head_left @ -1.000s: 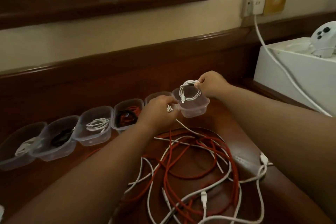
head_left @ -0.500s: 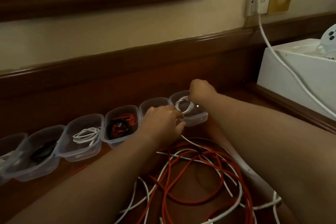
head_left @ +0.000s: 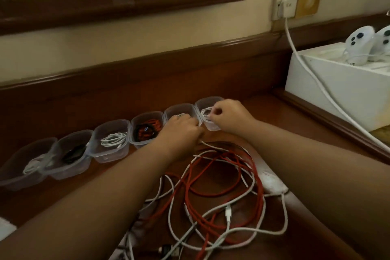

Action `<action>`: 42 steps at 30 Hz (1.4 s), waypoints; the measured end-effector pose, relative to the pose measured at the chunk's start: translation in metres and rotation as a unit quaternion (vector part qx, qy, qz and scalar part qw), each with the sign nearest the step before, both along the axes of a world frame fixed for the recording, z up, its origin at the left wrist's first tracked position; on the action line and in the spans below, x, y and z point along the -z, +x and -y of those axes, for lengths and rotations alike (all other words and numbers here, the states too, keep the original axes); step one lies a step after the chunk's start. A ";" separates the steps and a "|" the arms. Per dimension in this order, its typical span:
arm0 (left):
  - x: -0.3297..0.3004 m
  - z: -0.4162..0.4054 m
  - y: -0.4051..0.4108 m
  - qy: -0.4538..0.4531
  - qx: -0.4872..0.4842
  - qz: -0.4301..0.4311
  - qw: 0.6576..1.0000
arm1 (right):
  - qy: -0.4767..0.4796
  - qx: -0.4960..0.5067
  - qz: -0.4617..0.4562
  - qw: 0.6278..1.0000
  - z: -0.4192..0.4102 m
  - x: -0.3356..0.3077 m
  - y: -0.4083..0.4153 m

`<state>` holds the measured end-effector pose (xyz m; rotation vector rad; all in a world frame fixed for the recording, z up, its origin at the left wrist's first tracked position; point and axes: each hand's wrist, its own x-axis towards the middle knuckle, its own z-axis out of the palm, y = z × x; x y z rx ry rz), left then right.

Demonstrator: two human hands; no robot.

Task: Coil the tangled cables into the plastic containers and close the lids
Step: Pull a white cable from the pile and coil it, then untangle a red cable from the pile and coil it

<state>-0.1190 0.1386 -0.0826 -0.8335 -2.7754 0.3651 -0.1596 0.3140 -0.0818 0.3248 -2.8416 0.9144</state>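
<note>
Several clear plastic containers stand in a row on the wooden table, lids off. The rightmost container (head_left: 203,102) holds a coiled white cable (head_left: 205,113), which my right hand (head_left: 229,117) pinches from above inside the tub. My left hand (head_left: 183,131) sits curled at that tub's near rim, in front of the neighbouring container (head_left: 179,108); a white strand (head_left: 207,144) runs from under it into the pile. Nearer me lies a tangle of red and white cables (head_left: 213,188). Other tubs hold a red-and-black cable (head_left: 147,130), a white cable (head_left: 113,139) and a black cable (head_left: 72,154).
A white box (head_left: 337,93) with two white controllers (head_left: 358,46) stands at the right. A charger (head_left: 285,6) in the wall socket sends a thick white cord (head_left: 312,78) across the box. A raised wooden ledge runs behind the tubs, with a framed mirror above.
The rightmost container, held up a second ago, has come down onto the table in line with the row. Both hands dropped with it and the coil now sits lower inside.
</note>
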 end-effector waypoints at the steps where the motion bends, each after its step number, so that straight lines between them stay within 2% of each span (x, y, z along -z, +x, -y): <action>1: -0.005 -0.001 0.002 0.003 0.000 -0.009 1.000 | -0.005 -0.015 0.003 1.000 0.000 -0.002 0.013; 4: -0.026 -0.006 0.016 0.057 0.000 -0.020 0.998 | -0.014 -0.040 0.021 0.999 0.001 -0.011 0.051; 8: -0.057 -0.005 0.043 0.151 -0.004 -0.048 0.987 | -0.030 -0.015 0.015 0.999 -0.007 -0.022 0.084; 12: -0.071 0.005 0.069 0.252 -0.031 -0.018 0.967 | -0.027 -0.008 0.032 0.999 -0.007 -0.021 0.113; 16: -0.075 0.011 0.100 0.290 0.043 0.000 0.956 | -0.031 -0.007 0.007 0.999 0.000 -0.019 0.135; 19: -0.082 0.015 0.119 0.317 0.108 -0.042 0.941 | -0.019 -0.016 -0.027 0.999 0.007 -0.027 0.139; 22: -0.090 0.023 0.130 0.332 0.122 -0.079 0.932 | 0.004 -0.011 -0.011 1.000 0.016 -0.038 0.138; 27: -0.095 0.040 0.137 0.332 0.070 -0.089 0.936 | -0.011 0.047 0.038 0.998 0.012 -0.037 0.136; 29: -0.091 0.045 0.139 0.337 0.028 -0.059 0.939 | -0.020 0.049 0.075 0.996 0.006 -0.034 0.136; 34: -0.073 0.051 0.138 0.365 -0.050 0.040 0.929 | -0.157 0.059 0.109 0.980 -0.005 -0.041 0.131; 38: -0.063 0.051 0.134 0.405 -0.062 0.099 0.907 | -0.048 0.036 0.038 0.997 -0.005 -0.045 0.127; 42: -0.064 0.049 0.132 0.470 -0.070 0.084 0.876 | 0.019 -0.012 0.025 0.999 0.001 -0.039 0.127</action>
